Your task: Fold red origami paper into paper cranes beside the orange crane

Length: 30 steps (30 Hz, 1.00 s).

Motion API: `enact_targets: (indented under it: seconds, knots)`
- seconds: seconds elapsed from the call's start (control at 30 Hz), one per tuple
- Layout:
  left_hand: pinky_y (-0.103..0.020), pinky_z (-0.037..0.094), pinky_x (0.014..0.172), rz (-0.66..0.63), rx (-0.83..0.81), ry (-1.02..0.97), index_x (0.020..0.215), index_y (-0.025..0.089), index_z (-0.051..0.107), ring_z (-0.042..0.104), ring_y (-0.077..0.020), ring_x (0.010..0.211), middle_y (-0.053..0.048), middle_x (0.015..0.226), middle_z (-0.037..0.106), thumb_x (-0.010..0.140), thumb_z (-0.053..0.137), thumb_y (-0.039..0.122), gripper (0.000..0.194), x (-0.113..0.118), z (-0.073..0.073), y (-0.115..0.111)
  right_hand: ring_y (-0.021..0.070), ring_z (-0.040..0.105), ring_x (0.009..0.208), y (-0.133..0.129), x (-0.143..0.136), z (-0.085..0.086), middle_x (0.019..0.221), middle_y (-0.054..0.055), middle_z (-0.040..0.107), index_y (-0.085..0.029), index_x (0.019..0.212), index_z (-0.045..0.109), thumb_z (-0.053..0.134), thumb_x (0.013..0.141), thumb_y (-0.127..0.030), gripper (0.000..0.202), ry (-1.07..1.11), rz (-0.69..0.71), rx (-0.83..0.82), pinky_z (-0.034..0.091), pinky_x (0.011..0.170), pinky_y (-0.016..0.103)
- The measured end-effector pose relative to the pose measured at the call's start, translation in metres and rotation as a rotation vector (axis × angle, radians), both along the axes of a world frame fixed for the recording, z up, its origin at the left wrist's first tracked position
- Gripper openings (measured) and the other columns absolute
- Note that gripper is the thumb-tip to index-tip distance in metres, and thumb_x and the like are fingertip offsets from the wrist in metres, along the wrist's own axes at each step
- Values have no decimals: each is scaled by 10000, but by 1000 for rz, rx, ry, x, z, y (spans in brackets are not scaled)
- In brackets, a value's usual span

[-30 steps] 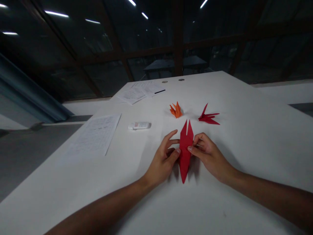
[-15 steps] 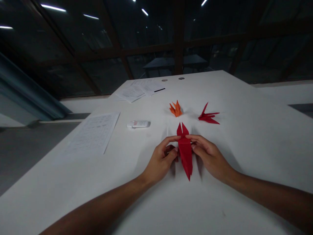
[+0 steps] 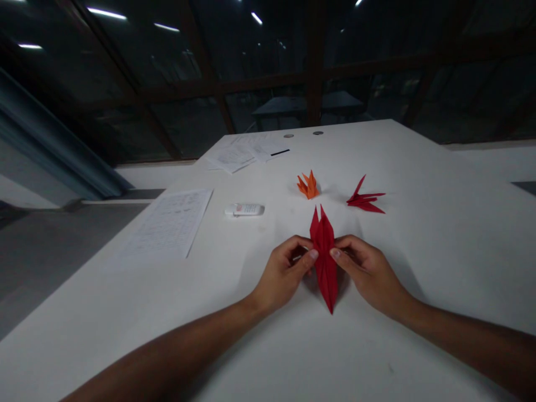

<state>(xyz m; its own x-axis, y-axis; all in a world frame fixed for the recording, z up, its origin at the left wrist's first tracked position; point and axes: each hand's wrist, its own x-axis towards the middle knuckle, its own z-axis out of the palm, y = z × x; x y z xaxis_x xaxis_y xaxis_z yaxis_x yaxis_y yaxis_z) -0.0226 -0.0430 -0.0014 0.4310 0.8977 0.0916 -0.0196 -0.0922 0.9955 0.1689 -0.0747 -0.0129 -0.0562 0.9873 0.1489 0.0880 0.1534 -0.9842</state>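
A long red folded paper (image 3: pixel 326 268) is held between both hands, with two separate points at its far end and one point towards me. My left hand (image 3: pixel 285 271) pinches its left edge, the thumb on top and the fingers partly hidden beneath. On the right edge, my right hand (image 3: pixel 368 271) grips it the same way. Beyond the hands stands an orange folded paper piece (image 3: pixel 309 186) with several points. To its right lies another red folded piece (image 3: pixel 365 200) with thin, spread points.
A white remote-like device (image 3: pixel 244 210) rests left of the hands on the white table (image 3: pixel 444 245). Printed sheets (image 3: pixel 167 226) lie at the left, and more papers (image 3: pixel 238 153) are at the back. Dark windows stand behind the table.
The flat flap across the held red paper has given way to creased, pointed layers. Both thumbs have moved onto its upper face. The view has shifted slightly left.
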Motion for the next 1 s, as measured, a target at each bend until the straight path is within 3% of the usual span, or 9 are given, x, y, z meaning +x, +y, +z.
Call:
enact_targets:
  seconds: [0.17, 0.27, 0.37, 0.5, 0.67, 1.0]
  knots:
    - [-223, 467, 616, 9, -9, -52, 1063, 180, 580, 552, -96, 707, -7, 898, 600, 923, 664, 321, 216, 3, -1, -2, 154, 641, 800, -1, -4, 0, 904, 0, 674, -233, 1046, 588, 657, 942, -361, 179, 86, -8, 17, 500, 718, 277]
    - [-228, 466, 622, 8, -7, -99, 1288, 243, 503, 554, -102, 717, 10, 892, 571, 921, 664, 272, 401, 3, 0, -4, 141, 623, 742, -1, -5, 1, 823, -30, 646, -250, 1079, 533, 665, 938, -320, 205, 142, 12, 27, 473, 676, 263]
    - [-226, 435, 610, -20, 2, -114, 1393, 283, 459, 530, -93, 686, 22, 862, 543, 927, 652, 240, 506, 3, 0, -5, 125, 574, 701, -1, -5, 2, 773, -47, 609, -247, 1026, 530, 666, 934, -287, 170, 173, 32, 21, 435, 655, 253]
    - [-223, 415, 636, -34, 3, -103, 1419, 322, 447, 519, -87, 703, 23, 874, 539, 921, 657, 215, 551, 1, -1, -5, 116, 523, 677, -1, -5, 1, 749, -59, 569, -249, 1012, 538, 670, 924, -270, 160, 205, 44, -6, 406, 640, 249]
    - [-228, 405, 658, -80, -12, -96, 1412, 319, 457, 504, -89, 706, 28, 853, 526, 916, 658, 207, 547, 0, -2, -4, 116, 507, 609, 0, -5, 2, 670, -82, 538, -264, 1217, 496, 638, 949, -344, 314, 215, 74, -64, 398, 591, 245]
    - [-260, 420, 711, -144, -64, -126, 1406, 300, 445, 527, -114, 745, 28, 840, 524, 908, 662, 218, 550, 1, 0, -5, 140, 571, 628, 4, -2, 1, 684, -37, 629, -218, 1292, 539, 635, 939, -362, 393, 228, 97, -127, 442, 630, 276]
